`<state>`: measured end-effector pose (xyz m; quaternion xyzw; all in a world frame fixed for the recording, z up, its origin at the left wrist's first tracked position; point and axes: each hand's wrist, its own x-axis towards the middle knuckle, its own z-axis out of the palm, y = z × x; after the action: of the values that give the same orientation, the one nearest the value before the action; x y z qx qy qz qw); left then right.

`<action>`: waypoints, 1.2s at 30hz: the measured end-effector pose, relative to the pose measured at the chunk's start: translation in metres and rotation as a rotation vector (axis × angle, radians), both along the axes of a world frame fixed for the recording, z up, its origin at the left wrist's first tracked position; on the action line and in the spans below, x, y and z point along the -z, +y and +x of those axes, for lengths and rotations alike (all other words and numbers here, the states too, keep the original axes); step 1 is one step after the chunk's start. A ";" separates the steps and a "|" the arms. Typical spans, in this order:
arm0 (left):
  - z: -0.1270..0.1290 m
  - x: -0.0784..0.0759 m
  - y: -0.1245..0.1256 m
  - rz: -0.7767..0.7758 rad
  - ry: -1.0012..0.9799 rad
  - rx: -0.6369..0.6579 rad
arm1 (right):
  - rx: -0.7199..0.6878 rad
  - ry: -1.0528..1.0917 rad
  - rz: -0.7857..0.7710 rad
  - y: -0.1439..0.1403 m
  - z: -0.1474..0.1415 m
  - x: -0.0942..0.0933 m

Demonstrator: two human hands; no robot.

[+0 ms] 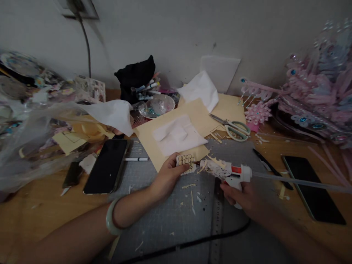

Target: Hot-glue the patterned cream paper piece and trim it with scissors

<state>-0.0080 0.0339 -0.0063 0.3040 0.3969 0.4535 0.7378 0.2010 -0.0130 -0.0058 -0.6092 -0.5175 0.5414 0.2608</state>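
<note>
Gray wall [170, 33] backs a brown wooden tabletop [35, 212] and a gray gridded cutting mat [162, 227] in the head view. Your left hand [168, 171] pinches a small pale piece with dark looping lines [184, 160] between thumb and fingers; your right hand [235, 194] is wrapped around a white-and-red glue gun [224, 170], nozzle at the piece's right edge. Beyond your grips lie pale-handled metal scissors [231, 126]; left of your left hand, a black-screened phone [106, 167].
</note>
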 end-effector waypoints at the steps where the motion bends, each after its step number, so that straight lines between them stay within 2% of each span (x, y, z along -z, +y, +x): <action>1: 0.000 0.000 0.000 0.003 -0.001 0.002 | 0.003 0.002 0.002 0.000 0.000 -0.001; 7: -0.001 0.001 0.000 0.014 -0.011 0.013 | -0.005 -0.005 -0.006 0.001 -0.001 -0.006; 27: -0.001 0.003 0.000 0.012 -0.009 0.008 | 0.073 0.048 -0.008 0.000 -0.002 -0.001; 36: -0.001 0.003 0.001 0.019 -0.002 0.028 | 0.052 0.031 -0.022 0.003 -0.004 -0.011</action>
<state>-0.0090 0.0345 -0.0093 0.3162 0.3873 0.4472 0.7416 0.1974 -0.0103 0.0049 -0.6168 -0.4914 0.5494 0.2762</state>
